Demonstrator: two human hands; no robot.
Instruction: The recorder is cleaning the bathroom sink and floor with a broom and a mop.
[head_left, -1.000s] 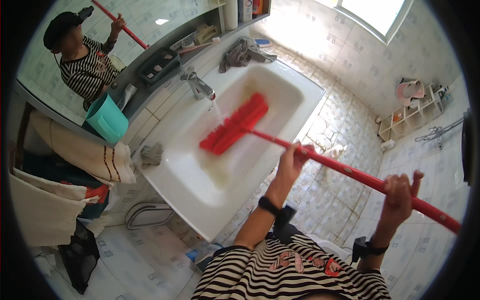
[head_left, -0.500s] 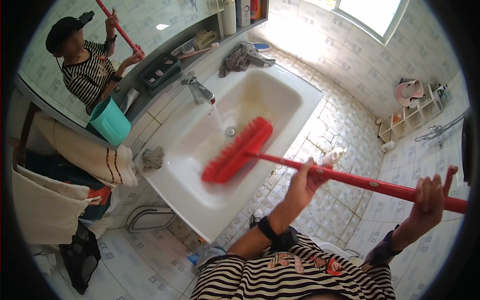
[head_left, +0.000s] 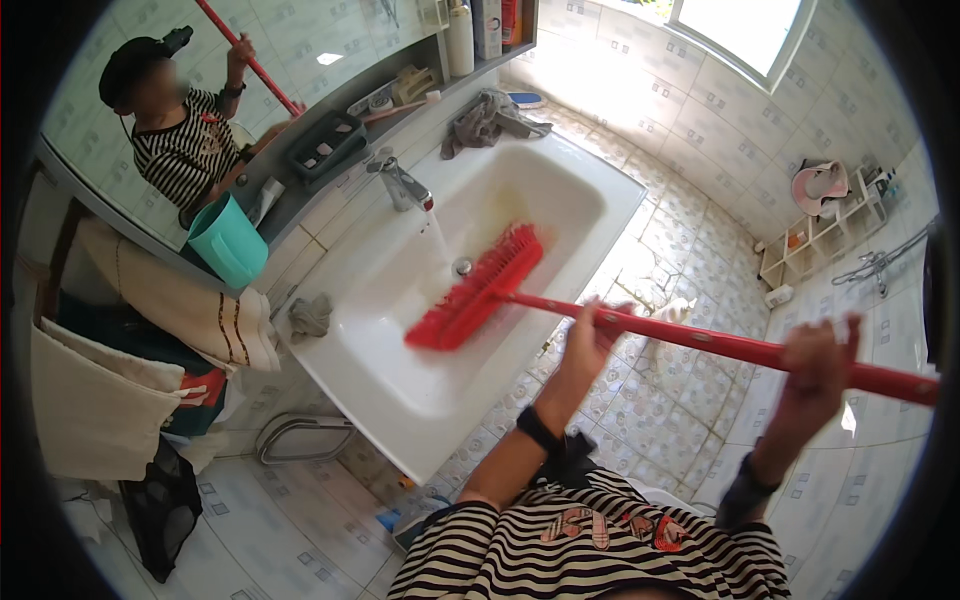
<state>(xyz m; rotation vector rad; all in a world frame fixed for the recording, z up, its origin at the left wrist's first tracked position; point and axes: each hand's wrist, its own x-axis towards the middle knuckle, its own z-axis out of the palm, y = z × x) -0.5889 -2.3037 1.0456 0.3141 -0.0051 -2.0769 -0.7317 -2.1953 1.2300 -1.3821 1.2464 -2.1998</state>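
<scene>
A red broom (head_left: 472, 292) lies with its bristled head inside the white sink (head_left: 395, 385), the bristles turned toward the drain. Its long red handle slants off to the right. My left hand (head_left: 588, 338) is wrapped round the handle's lower part, just beyond the sink's front edge. Farther up the handle, my right hand (head_left: 812, 378) grips near its hooked end and looks blurred. Water streams from the chrome faucet (head_left: 402, 186) beside the drain (head_left: 461, 267). A brownish yellow stain shows in the basin's far part.
Grey cloths, one bundled (head_left: 490, 122) and one small (head_left: 310, 315), rest on the sink's rim. A teal pitcher (head_left: 228, 242) stands on the grey shelf below the mirror. Towels (head_left: 100, 410) hang at left. A white rack (head_left: 815, 235) is by the right wall.
Both hands and the broom handle have shifted up and to the left. The broom head has slid slightly toward the faucet, across the drain side of the basin.
</scene>
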